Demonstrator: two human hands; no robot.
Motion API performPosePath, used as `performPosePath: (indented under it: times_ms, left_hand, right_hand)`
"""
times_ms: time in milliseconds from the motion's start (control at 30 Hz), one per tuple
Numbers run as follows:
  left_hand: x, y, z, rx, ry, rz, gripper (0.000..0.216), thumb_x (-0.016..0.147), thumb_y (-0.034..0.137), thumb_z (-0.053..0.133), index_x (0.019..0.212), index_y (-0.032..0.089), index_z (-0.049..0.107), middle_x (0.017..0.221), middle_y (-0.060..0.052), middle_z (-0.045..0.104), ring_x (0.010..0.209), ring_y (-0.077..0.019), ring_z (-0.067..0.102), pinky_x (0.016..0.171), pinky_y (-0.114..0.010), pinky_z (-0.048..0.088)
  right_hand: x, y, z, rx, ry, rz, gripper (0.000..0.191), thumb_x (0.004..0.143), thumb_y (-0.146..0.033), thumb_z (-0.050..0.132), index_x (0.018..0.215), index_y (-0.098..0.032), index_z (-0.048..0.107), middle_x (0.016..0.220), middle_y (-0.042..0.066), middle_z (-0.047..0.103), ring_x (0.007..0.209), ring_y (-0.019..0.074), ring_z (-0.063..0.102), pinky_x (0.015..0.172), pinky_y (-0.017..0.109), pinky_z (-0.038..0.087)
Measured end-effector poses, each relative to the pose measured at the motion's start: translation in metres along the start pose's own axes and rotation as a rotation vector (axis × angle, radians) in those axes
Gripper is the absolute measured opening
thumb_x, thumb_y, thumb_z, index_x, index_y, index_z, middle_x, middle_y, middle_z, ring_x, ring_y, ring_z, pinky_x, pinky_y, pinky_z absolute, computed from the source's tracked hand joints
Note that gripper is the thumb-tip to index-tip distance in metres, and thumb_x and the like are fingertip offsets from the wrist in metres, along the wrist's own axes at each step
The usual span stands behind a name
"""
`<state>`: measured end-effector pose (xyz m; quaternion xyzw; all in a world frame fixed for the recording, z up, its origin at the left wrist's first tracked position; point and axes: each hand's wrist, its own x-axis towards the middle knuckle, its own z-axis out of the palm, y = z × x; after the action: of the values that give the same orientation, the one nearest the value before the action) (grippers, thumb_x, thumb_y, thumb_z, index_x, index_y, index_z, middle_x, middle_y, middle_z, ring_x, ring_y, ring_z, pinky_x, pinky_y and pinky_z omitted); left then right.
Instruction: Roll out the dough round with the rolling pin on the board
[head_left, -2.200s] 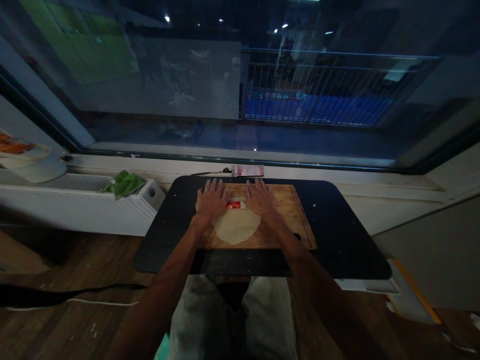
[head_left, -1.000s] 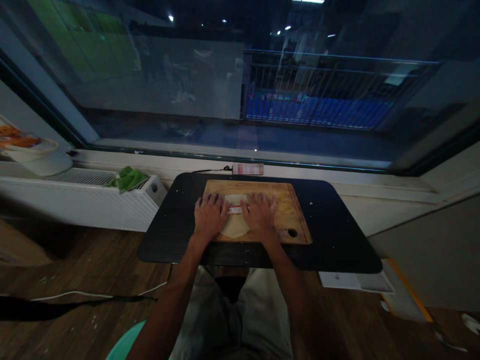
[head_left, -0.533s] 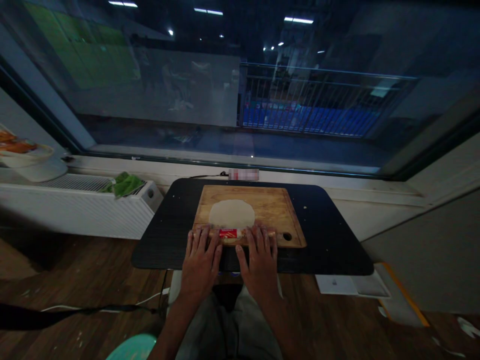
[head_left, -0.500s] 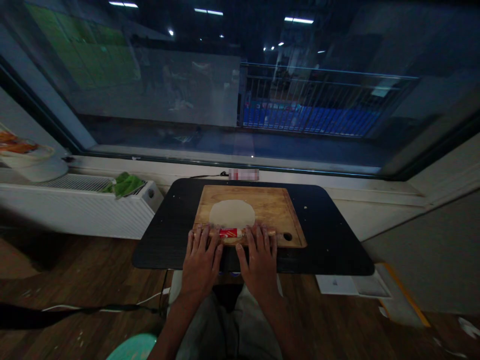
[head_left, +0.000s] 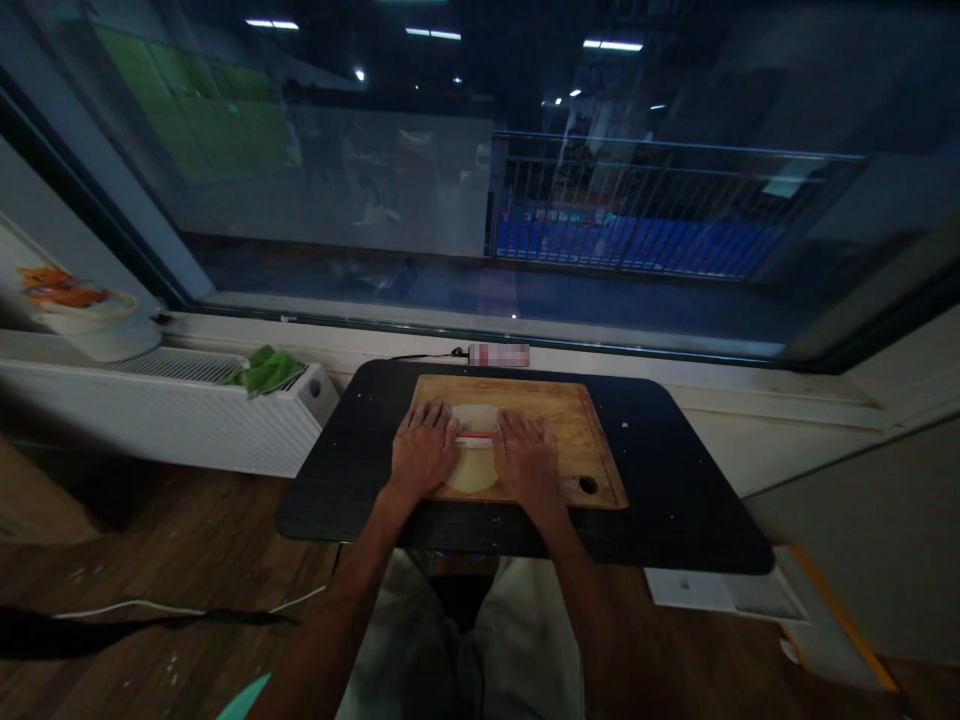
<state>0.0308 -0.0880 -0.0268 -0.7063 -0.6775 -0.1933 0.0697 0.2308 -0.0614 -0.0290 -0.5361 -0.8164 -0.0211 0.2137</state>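
On the wooden cutting board (head_left: pixel 574 430) lies a pale, flattened round of dough (head_left: pixel 474 474). Across it runs a rolling pin (head_left: pixel 475 439), of which only a short middle stretch with a red and white label shows. Its ends are hidden under my hands. My left hand (head_left: pixel 426 450) rests palm down over the pin's left part, fingers stretched forward. Over the right part lies my right hand (head_left: pixel 527 455), also palm down with its fingers extended and slightly blurred. Neither hand wraps round the pin.
The board is on a black table (head_left: pixel 667 480) against a window sill. A hand hole (head_left: pixel 588 485) pierces its lower right corner. Left of the table, a green cloth (head_left: pixel 264 370) lies on a white radiator (head_left: pixel 247 430), near a white pot (head_left: pixel 101 325).
Both hands and the rolling pin have moved forward, from the dough's near edge onto its middle. The near part of the dough now shows between my wrists. The view has shifted slightly.
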Motion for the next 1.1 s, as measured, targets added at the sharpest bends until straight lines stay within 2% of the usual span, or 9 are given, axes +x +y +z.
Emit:
performPosePath:
  times_ms: [100, 200, 367, 533, 667, 767, 833, 967, 1100]
  left_hand:
    - [-0.039, 0.001, -0.004, -0.037, 0.035, 0.021, 0.052, 0.118, 0.034, 0.033, 0.142, 0.018, 0.076, 0.150, -0.011, 0.075, 0.149, -0.0311, 0.063, 0.135, -0.053, 0.040]
    - [-0.078, 0.004, -0.012, -0.065, 0.051, 0.004, 0.049, 0.117, 0.032, 0.036, 0.151, 0.022, 0.071, 0.156, -0.008, 0.072, 0.153, -0.0300, 0.059, 0.137, -0.056, 0.038]
    - [-0.108, 0.007, -0.019, -0.087, 0.066, 0.022, 0.050, 0.115, 0.026, 0.041, 0.160, 0.022, 0.063, 0.166, -0.009, 0.064, 0.160, -0.0294, 0.053, 0.139, -0.059, 0.037]
    - [-0.111, 0.001, -0.018, -0.142, 0.121, 0.076, 0.051, 0.111, 0.016, 0.045, 0.159, 0.024, 0.062, 0.161, -0.007, 0.068, 0.156, -0.0288, 0.057, 0.137, -0.060, 0.041]
    - [-0.109, -0.006, -0.020, -0.198, 0.132, 0.111, 0.049, 0.109, 0.014, 0.050, 0.154, 0.027, 0.066, 0.154, -0.007, 0.073, 0.147, -0.0282, 0.064, 0.135, -0.058, 0.043]
    - [-0.092, -0.007, -0.021, -0.231, 0.123, 0.064, 0.030, 0.111, 0.022, 0.052, 0.128, 0.026, 0.076, 0.130, -0.009, 0.081, 0.126, -0.0284, 0.072, 0.128, -0.055, 0.049]
    - [-0.077, -0.006, -0.021, -0.211, 0.083, 0.028, 0.026, 0.113, 0.027, 0.051, 0.113, 0.023, 0.076, 0.117, -0.011, 0.081, 0.116, -0.0294, 0.072, 0.118, -0.053, 0.054]
    - [-0.063, -0.007, -0.021, -0.183, 0.014, 0.044, 0.028, 0.115, 0.033, 0.048, 0.121, 0.022, 0.073, 0.130, -0.013, 0.077, 0.126, -0.0300, 0.068, 0.110, -0.048, 0.054]
    - [-0.054, -0.018, -0.024, -0.256, -0.087, 0.051, 0.034, 0.117, 0.035, 0.044, 0.123, 0.024, 0.076, 0.128, -0.010, 0.080, 0.123, -0.0278, 0.071, 0.107, -0.044, 0.053]
  right_hand:
    - [-0.043, -0.009, -0.007, 0.040, 0.062, -0.017, 0.046, 0.118, -0.027, 0.041, 0.156, -0.019, 0.066, 0.157, 0.014, 0.071, 0.150, 0.0289, 0.060, 0.132, 0.053, 0.033]
    - [-0.085, -0.019, -0.013, 0.075, 0.138, -0.030, 0.049, 0.117, -0.024, 0.041, 0.162, -0.021, 0.062, 0.161, 0.010, 0.068, 0.155, 0.0276, 0.056, 0.136, 0.054, 0.027]
    - [-0.111, -0.028, -0.018, 0.111, 0.180, -0.031, 0.051, 0.116, -0.021, 0.042, 0.163, -0.019, 0.061, 0.164, 0.010, 0.065, 0.161, 0.0270, 0.050, 0.138, 0.052, 0.029]
    - [-0.109, -0.023, -0.024, 0.152, 0.241, -0.069, 0.044, 0.115, -0.023, 0.049, 0.155, -0.021, 0.069, 0.154, 0.009, 0.073, 0.151, 0.0275, 0.061, 0.137, 0.054, 0.032]
    - [-0.100, -0.017, -0.035, 0.194, 0.264, -0.080, 0.033, 0.115, -0.025, 0.053, 0.137, -0.024, 0.078, 0.138, 0.006, 0.082, 0.137, 0.0258, 0.069, 0.136, 0.051, 0.031]
    - [-0.077, -0.011, -0.044, 0.199, 0.138, -0.038, 0.027, 0.116, -0.031, 0.055, 0.118, -0.027, 0.082, 0.122, 0.005, 0.086, 0.123, 0.0264, 0.073, 0.134, 0.056, 0.029]
    - [-0.058, -0.005, -0.046, 0.145, 0.016, -0.013, 0.029, 0.116, -0.034, 0.055, 0.111, -0.026, 0.082, 0.120, 0.008, 0.084, 0.124, 0.0290, 0.071, 0.131, 0.058, 0.032]
    - [-0.035, 0.011, -0.044, 0.057, -0.097, -0.060, 0.038, 0.115, -0.038, 0.057, 0.145, -0.023, 0.073, 0.147, 0.016, 0.073, 0.146, 0.0363, 0.057, 0.129, 0.062, 0.035]
    - [-0.038, 0.026, -0.045, 0.134, -0.206, -0.257, 0.036, 0.112, -0.044, 0.066, 0.143, -0.029, 0.076, 0.145, 0.012, 0.073, 0.146, 0.0337, 0.056, 0.129, 0.057, 0.036]
